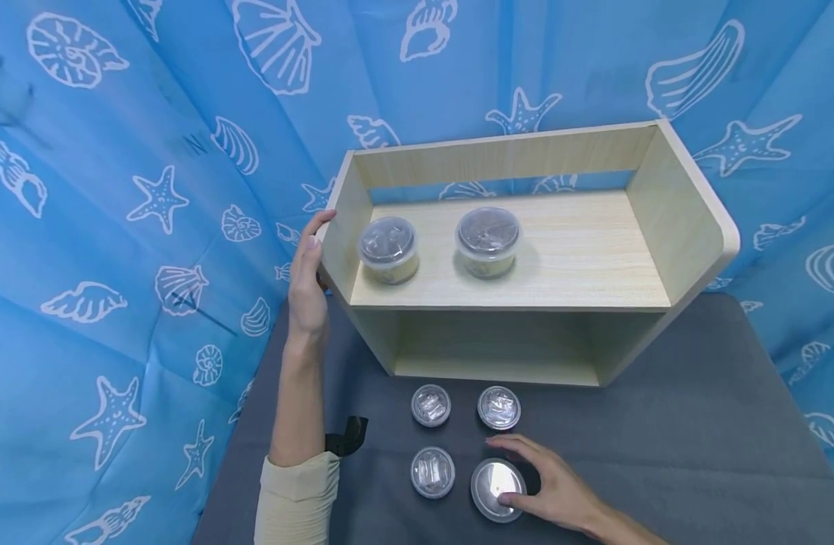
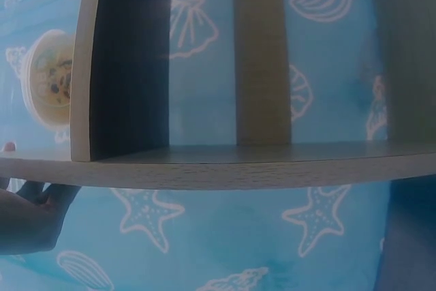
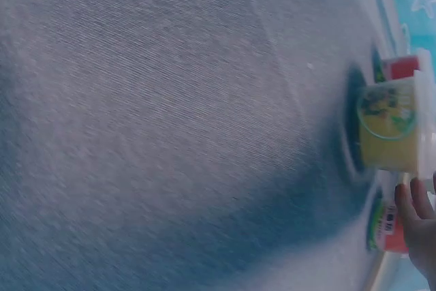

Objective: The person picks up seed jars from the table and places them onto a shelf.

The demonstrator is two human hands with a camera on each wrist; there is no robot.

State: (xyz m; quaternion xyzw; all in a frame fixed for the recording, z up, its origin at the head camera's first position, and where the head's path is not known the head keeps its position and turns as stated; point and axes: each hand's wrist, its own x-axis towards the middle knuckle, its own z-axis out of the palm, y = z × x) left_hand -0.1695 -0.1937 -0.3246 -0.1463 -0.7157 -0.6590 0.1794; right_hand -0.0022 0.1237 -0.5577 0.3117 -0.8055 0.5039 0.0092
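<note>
My left hand (image 1: 309,291) grips the left side panel of a pale wooden two-tier shelf (image 1: 580,250). In the left wrist view, fingers show on both faces of that panel. Over a round lidded plastic tub (image 1: 488,484) at the front, my right hand (image 1: 549,484) has its thumb overlapping the lid and its other fingers spread past the far rim. From the right wrist, fingertips appear right beside a tub with yellow contents (image 3: 387,124). Two larger lidded tubs, one at left (image 1: 388,250) and one near the middle (image 1: 488,241), stand on the upper tier.
Three smaller lidded tubs stand on the dark grey tablecloth (image 1: 723,424): back left (image 1: 431,406), back right (image 1: 499,408) and front left (image 1: 433,472). The shelf's lower tier (image 1: 492,344) faces them. A blue curtain (image 1: 206,174) with white shell prints hangs behind and at the sides.
</note>
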